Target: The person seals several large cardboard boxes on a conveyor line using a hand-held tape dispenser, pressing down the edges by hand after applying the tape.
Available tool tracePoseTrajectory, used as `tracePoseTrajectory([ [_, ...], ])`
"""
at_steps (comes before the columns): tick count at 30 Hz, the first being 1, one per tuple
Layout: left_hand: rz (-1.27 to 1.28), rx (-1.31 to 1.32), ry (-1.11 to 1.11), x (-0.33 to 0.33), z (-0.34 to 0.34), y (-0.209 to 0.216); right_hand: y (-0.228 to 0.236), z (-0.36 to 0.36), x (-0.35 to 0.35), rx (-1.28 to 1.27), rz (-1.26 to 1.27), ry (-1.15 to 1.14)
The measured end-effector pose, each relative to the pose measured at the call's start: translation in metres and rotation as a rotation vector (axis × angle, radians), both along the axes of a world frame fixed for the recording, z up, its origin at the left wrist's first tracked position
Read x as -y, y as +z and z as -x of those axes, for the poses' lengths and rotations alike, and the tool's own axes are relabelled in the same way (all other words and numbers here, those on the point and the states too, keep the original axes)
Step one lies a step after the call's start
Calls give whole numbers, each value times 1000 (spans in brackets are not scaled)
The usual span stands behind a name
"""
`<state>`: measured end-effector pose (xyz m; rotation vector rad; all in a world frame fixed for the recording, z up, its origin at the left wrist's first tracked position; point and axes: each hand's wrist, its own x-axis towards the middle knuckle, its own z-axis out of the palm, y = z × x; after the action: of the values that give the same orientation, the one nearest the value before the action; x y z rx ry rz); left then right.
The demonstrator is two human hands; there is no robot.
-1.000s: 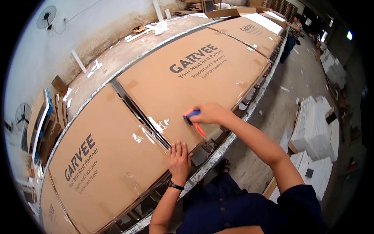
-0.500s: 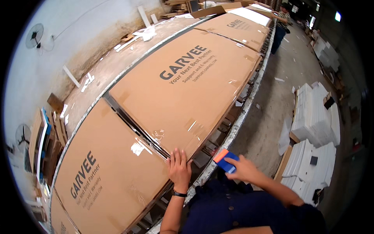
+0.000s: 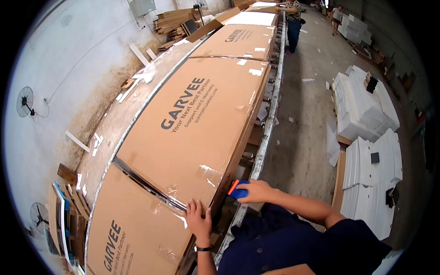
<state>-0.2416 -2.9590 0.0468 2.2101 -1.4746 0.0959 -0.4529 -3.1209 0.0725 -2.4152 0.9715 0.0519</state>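
A large flat cardboard box (image 3: 183,133) with dark printing lies on a roller conveyor. On its near corner rests my left hand (image 3: 198,224), fingers stretched out and flat. Clear tape (image 3: 211,174) shines on the cardboard close by. My right hand (image 3: 256,190) grips a blue block-shaped tool with an orange edge (image 3: 238,188), its exact kind unclear. The tool is against or just beside the box's right side; contact cannot be made out. A second cardboard box (image 3: 142,224) lies nearer, across a narrow dark gap from the first.
The conveyor's metal rail (image 3: 262,151) runs along the boxes' right side. Stacks of white panels (image 3: 366,103) stand on the floor to the right. Another person (image 3: 293,27) is at the conveyor's far end. Wall fans (image 3: 26,101) and wood scraps (image 3: 75,201) are at left.
My right hand has brought the blue tool leftward to the box's side. The view has turned, and my left hand stays at the box corner.
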Motion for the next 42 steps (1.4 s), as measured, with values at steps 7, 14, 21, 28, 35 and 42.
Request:
tracePoseTrajectory([
  [7,-160,-45,-191,124,9,24,-15,155,31,302,-1227,-292],
  [14,-122,64,-141,321,71,8,-19,214,101,331,-1279,-490],
  [21,-133,72,-20,350,91,1,-29,249,199,1163,-1183,-784],
  [28,-101,84,155,349,109,-7,178,74,381,1186,-234,-49],
  [35,-64,63,278,348,129,-13,104,-26,369,-78,-13,436],
  [42,30,60,286,355,128,-18,100,-43,375,-97,-52,345],
])
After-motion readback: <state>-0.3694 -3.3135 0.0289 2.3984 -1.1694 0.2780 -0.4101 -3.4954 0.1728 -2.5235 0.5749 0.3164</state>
